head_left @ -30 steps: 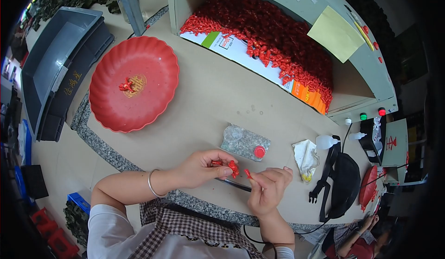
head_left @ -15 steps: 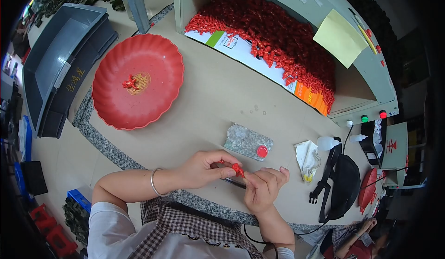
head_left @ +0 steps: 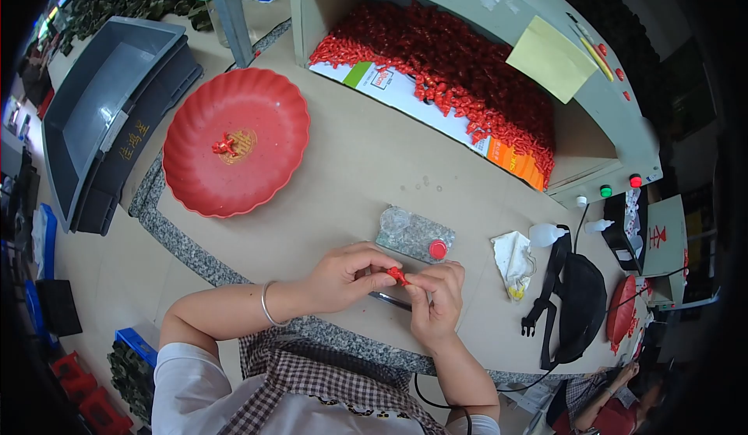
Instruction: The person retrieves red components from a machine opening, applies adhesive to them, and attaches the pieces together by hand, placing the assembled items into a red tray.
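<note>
Over the front of the table, my left hand (head_left: 354, 278) pinches a small shiny red piece (head_left: 396, 276) between thumb and fingertips. From the other side, my right hand (head_left: 438, 299) grips the same piece, its fingers curled in. The exact kind of piece is too small to make out. Beneath the hands lies a thin metal tool (head_left: 391, 301), partly covered. Just beyond them is a grey stone block (head_left: 409, 231) with a round red cap (head_left: 438, 249) on it. To the left, a scalloped red plate (head_left: 269, 166) holds a few similar red pieces (head_left: 224, 145).
A box-like cabinet (head_left: 588, 172) at the back holds a heap of red pieces (head_left: 460, 69). Grey bins (head_left: 93, 151) stand at left. To the right are a crumpled white packet (head_left: 512, 264), a squeeze bottle (head_left: 545, 235) and a black waist bag (head_left: 580, 306). Another person's arm (head_left: 604, 400) shows at lower right.
My right hand has drawn its fingers in closer around the red piece, and its raised fingers have folded down. The whole view has shifted slightly.
</note>
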`<act>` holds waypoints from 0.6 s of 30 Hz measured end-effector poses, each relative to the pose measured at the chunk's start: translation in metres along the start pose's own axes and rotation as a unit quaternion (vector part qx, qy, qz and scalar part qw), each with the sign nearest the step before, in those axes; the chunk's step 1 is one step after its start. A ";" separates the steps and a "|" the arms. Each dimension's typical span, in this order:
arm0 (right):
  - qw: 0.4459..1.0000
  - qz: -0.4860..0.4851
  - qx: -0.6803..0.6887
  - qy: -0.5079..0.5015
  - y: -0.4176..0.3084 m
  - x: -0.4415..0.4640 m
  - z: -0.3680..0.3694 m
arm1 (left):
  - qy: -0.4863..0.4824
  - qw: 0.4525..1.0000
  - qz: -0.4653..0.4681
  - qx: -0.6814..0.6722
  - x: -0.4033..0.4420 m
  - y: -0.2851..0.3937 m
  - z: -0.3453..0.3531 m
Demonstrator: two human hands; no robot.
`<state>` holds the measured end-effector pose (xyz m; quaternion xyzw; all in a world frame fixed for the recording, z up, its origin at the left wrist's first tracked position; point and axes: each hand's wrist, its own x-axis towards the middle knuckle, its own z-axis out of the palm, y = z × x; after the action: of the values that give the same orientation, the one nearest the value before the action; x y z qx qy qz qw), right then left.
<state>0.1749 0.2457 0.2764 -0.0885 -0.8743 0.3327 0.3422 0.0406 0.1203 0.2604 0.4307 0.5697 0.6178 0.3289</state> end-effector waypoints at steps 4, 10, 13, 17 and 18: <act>1.000 -0.022 0.006 0.005 0.004 0.000 0.001 | 0.022 0.999 -0.028 -0.041 -0.003 -0.006 0.004; 0.998 0.030 0.057 -0.003 0.008 -0.004 -0.001 | 0.023 0.991 -0.086 -0.104 -0.005 -0.015 0.004; 0.997 0.027 0.073 -0.008 0.014 -0.008 -0.001 | 0.033 0.989 -0.088 -0.110 -0.005 -0.017 0.006; 0.997 0.022 0.079 0.010 0.018 -0.012 0.001 | 0.031 0.988 -0.106 -0.106 -0.004 -0.018 0.006; 0.997 0.020 0.078 0.017 0.019 -0.014 0.002 | 0.031 0.988 -0.112 -0.105 -0.005 -0.019 0.006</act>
<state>0.1824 0.2537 0.2561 -0.0846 -0.8379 0.4050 0.3559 0.0466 0.1208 0.2410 0.3073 0.5562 0.6468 0.4217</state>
